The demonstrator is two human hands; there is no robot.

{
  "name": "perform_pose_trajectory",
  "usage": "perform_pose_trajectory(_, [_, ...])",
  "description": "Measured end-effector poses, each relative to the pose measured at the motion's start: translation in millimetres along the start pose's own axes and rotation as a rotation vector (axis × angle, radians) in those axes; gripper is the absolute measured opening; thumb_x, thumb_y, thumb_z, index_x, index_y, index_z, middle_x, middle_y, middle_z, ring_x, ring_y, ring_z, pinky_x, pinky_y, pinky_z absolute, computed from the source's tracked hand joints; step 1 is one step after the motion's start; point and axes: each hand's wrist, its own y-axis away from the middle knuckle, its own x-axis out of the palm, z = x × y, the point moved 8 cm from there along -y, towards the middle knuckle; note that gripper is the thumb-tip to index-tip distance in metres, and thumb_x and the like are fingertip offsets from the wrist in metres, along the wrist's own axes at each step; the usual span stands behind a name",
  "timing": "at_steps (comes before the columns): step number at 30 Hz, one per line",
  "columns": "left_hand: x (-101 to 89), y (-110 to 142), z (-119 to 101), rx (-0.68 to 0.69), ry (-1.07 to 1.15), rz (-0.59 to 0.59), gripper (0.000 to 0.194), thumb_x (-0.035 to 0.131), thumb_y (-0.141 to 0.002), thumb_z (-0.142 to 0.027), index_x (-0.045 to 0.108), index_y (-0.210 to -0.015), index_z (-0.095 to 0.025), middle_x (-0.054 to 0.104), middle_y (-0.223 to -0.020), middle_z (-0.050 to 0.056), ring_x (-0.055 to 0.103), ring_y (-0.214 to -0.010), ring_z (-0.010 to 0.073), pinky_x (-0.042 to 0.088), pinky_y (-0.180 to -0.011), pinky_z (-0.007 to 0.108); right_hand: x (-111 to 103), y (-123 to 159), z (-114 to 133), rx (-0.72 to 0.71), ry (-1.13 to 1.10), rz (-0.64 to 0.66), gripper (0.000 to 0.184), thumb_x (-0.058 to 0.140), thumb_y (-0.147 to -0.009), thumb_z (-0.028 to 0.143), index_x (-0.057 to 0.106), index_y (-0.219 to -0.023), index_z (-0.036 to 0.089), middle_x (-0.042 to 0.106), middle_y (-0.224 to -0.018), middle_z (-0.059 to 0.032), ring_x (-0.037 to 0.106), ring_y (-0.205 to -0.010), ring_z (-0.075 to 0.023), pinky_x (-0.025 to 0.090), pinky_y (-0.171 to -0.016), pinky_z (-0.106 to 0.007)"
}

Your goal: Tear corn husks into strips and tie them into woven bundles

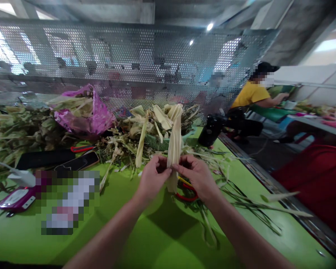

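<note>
Between my two hands a long pale corn husk (175,142) stands upright above the green table, its top end bent over. My left hand (154,175) pinches its left edge between thumb and fingers. On the other edge, my right hand (197,175) pinches it the same way, the two thumbs almost meeting in front. Scissors with red and yellow handles (187,195) lie just below my right hand, partly hidden by it. Behind the held husk, a green basket (156,143) bears a heap of dry husks (137,129).
A pink plastic bag (100,114) of husks and a leafy pile (19,130) are at the back left. Phone (78,161), purple power strip (16,200) and black bottle (210,130) lie or stand around. Husk strips (268,205) lie right. A person in yellow (249,93) sits beyond.
</note>
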Motion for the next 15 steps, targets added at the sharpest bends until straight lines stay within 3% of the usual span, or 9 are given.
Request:
perform_pose_trajectory(7, [-0.7, -1.6, 4.9, -0.054, 0.011, 0.015, 0.011, 0.06, -0.077, -0.025, 0.056, -0.075, -0.016, 0.055, -0.071, 0.0, 0.051, -0.065, 0.011, 0.041, -0.062, 0.023, 5.2, 3.5, -5.9, 0.102, -0.089, 0.024, 0.032, 0.08, -0.061, 0.04, 0.065, -0.079, 0.018, 0.067, -0.076, -0.002, 0.06, -0.071, -0.0174, 0.049, -0.07, -0.03])
perform_pose_trajectory(15, [2.4, -1.6, 6.2, -0.082, -0.054, 0.053, 0.011, 0.055, -0.08, -0.027, 0.054, -0.076, -0.016, 0.054, -0.072, 0.0, 0.048, -0.066, 0.0117, 0.04, -0.063, 0.024, 10.0, 4.8, -2.3, 0.072, -0.088, 0.077, 0.026, 0.076, -0.067, 0.038, 0.066, -0.082, 0.019, 0.068, -0.081, -0.0021, 0.062, -0.079, -0.0199, 0.049, -0.078, -0.034])
